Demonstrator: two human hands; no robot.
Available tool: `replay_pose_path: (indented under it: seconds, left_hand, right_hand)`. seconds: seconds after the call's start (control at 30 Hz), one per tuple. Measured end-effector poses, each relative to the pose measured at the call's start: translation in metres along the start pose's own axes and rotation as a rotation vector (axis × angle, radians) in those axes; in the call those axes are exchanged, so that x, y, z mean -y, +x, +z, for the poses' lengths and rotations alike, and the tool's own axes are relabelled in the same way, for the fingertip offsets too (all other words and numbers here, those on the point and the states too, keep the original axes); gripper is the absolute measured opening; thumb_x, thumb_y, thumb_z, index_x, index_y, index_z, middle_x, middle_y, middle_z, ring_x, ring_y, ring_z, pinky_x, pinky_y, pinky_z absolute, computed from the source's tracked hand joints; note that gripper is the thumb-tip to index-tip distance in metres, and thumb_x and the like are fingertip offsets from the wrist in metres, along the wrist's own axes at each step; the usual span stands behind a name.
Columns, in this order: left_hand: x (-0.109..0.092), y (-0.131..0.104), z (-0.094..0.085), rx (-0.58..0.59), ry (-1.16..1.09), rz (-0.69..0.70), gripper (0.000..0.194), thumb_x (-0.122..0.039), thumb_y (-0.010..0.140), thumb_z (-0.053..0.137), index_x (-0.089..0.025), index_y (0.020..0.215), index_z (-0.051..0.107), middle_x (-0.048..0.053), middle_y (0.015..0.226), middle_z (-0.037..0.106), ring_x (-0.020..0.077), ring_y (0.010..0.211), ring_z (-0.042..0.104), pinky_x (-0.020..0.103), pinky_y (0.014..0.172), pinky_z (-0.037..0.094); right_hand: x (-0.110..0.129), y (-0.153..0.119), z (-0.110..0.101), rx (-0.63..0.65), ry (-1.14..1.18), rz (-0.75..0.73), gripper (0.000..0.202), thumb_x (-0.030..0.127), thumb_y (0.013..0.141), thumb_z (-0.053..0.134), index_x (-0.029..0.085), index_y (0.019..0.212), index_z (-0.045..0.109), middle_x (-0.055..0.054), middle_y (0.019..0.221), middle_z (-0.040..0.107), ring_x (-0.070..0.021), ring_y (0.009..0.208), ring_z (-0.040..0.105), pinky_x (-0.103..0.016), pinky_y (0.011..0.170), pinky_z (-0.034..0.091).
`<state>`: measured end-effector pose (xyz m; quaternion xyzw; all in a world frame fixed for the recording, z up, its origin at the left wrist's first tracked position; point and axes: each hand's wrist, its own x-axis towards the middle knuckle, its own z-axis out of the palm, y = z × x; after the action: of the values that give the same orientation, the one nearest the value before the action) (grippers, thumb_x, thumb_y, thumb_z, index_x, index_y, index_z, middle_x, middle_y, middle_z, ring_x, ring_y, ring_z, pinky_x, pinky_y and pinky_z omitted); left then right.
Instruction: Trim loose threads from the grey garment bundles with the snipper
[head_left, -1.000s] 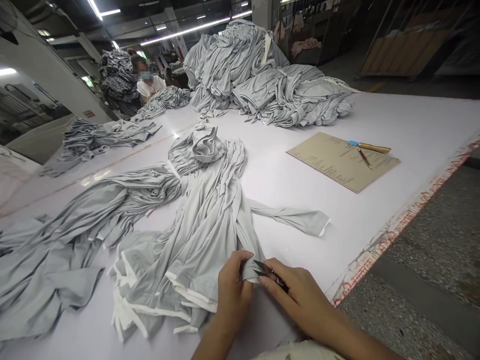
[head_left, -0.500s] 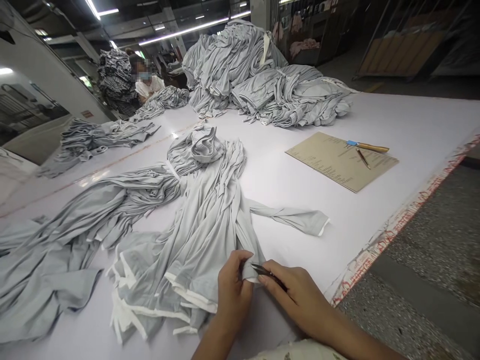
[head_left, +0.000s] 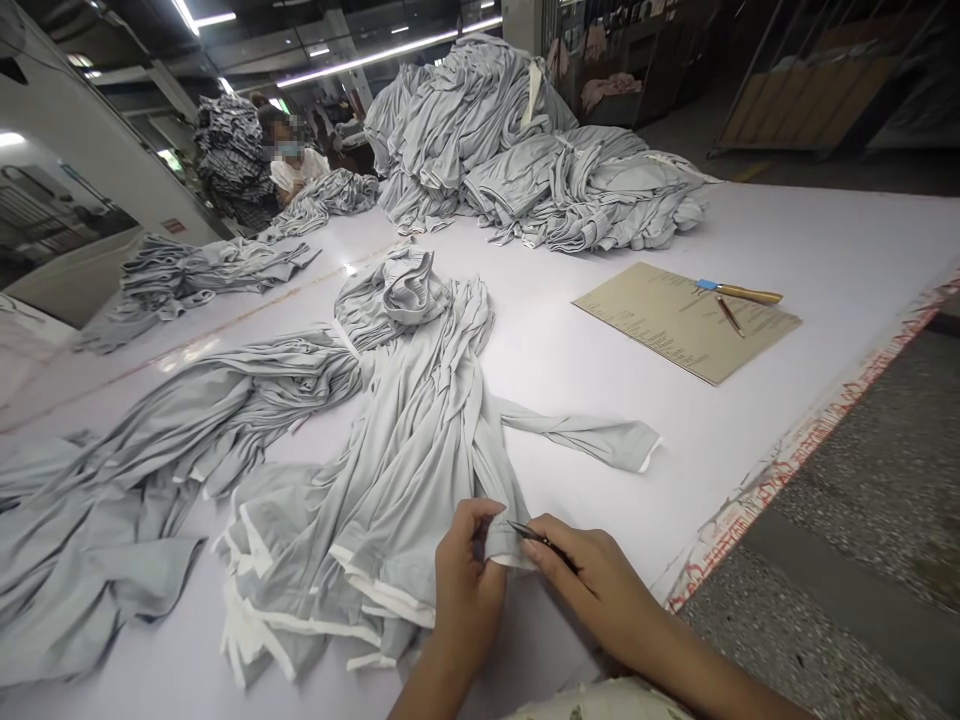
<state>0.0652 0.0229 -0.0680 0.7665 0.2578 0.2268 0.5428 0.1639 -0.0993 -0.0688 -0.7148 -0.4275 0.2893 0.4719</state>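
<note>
My left hand (head_left: 469,580) is closed on the hem end of a light grey garment sleeve (head_left: 504,540), with the thumb and fingers bent around the cloth. My right hand (head_left: 581,570) grips dark, pointed thread snips (head_left: 551,547). Their tips rest at the cloth just right of my left thumb. The sleeve belongs to a bundle of grey garments (head_left: 420,420) stretched out in front of me, its white-edged ends (head_left: 390,590) fanned to the left of my hands. Another sleeve (head_left: 592,437) with a white edge lies out to the right.
A brown printed card (head_left: 660,325) bears a pen (head_left: 729,316) and a wooden-handled tool with a blue part (head_left: 739,292). Behind rises a large grey garment heap (head_left: 480,120). More grey cloth (head_left: 150,430) lies left. A person (head_left: 296,165) is at the far left. The white table's edge (head_left: 795,465) runs along the right.
The snips' tips have shifted slightly up and look closer together. Both hands stay nearly in place on the sleeve, and more of its white edge shows.
</note>
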Motion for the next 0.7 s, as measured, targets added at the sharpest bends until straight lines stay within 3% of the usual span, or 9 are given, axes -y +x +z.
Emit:
replay_pose_path:
  seconds: [0.13, 0.3, 0.4, 0.5, 0.6, 0.7]
  left_hand:
    - [-0.002, 0.001, -0.001, -0.005, -0.050, -0.076, 0.019, -0.010, 0.073, 0.052, -0.022, 0.088, 0.052, -0.004, 0.071, 0.053, 0.0136, 0.063, 0.051, 0.023, 0.059, 0.042]
    - [-0.009, 0.014, -0.015, 0.048, -0.098, -0.139, 0.004, -0.021, 0.073, 0.064, -0.018, 0.074, 0.066, 0.002, 0.083, 0.057, 0.0184, 0.082, 0.052, 0.026, 0.073, 0.040]
    - [-0.013, 0.021, -0.020, 0.165, -0.194, -0.265, 0.032, -0.038, 0.082, 0.058, -0.015, 0.061, 0.067, 0.003, 0.064, 0.058, 0.0184, 0.067, 0.054, 0.028, 0.067, 0.042]
    - [-0.016, 0.021, -0.019, 0.220, -0.296, -0.375, 0.045, -0.048, 0.087, 0.050, -0.014, 0.065, 0.070, 0.002, 0.055, 0.059, 0.0185, 0.057, 0.055, 0.030, 0.063, 0.045]
    - [-0.017, 0.020, -0.017, 0.236, -0.347, -0.414, 0.045, -0.052, 0.083, 0.055, -0.013, 0.067, 0.071, 0.003, 0.057, 0.062, 0.0188, 0.059, 0.056, 0.029, 0.062, 0.045]
    - [-0.018, 0.019, -0.016, 0.238, -0.354, -0.421, 0.043, -0.053, 0.080, 0.061, -0.013, 0.067, 0.071, 0.002, 0.059, 0.063, 0.0173, 0.060, 0.055, 0.027, 0.063, 0.043]
  right_hand:
    - [-0.008, 0.005, 0.002, -0.031, 0.004, -0.009, 0.012, 0.034, 0.087, 0.053, 0.023, 0.085, 0.050, 0.006, 0.063, 0.048, -0.0133, 0.054, 0.047, -0.021, 0.052, 0.035]
    - [-0.023, 0.021, -0.012, -0.193, -0.013, 0.056, 0.014, 0.034, 0.091, 0.042, 0.023, 0.086, 0.049, 0.004, 0.064, 0.047, -0.0153, 0.058, 0.048, -0.023, 0.054, 0.038]
    - [-0.027, 0.023, -0.022, -0.251, -0.057, 0.102, 0.020, 0.042, 0.092, 0.044, 0.023, 0.085, 0.047, 0.005, 0.062, 0.045, -0.0153, 0.056, 0.046, -0.023, 0.052, 0.036]
    - [-0.023, 0.016, -0.026, -0.142, -0.095, 0.073, 0.021, 0.043, 0.090, 0.050, 0.024, 0.085, 0.052, 0.005, 0.062, 0.050, -0.0149, 0.054, 0.049, -0.022, 0.051, 0.034]
    - [-0.015, 0.008, -0.022, -0.014, -0.129, 0.026, 0.024, 0.042, 0.091, 0.050, 0.024, 0.076, 0.053, 0.006, 0.060, 0.052, -0.0146, 0.054, 0.052, -0.021, 0.050, 0.034]
    - [-0.007, 0.006, -0.017, 0.015, -0.186, 0.018, 0.024, 0.038, 0.092, 0.050, 0.023, 0.074, 0.053, 0.005, 0.059, 0.055, -0.0155, 0.054, 0.054, -0.022, 0.051, 0.033]
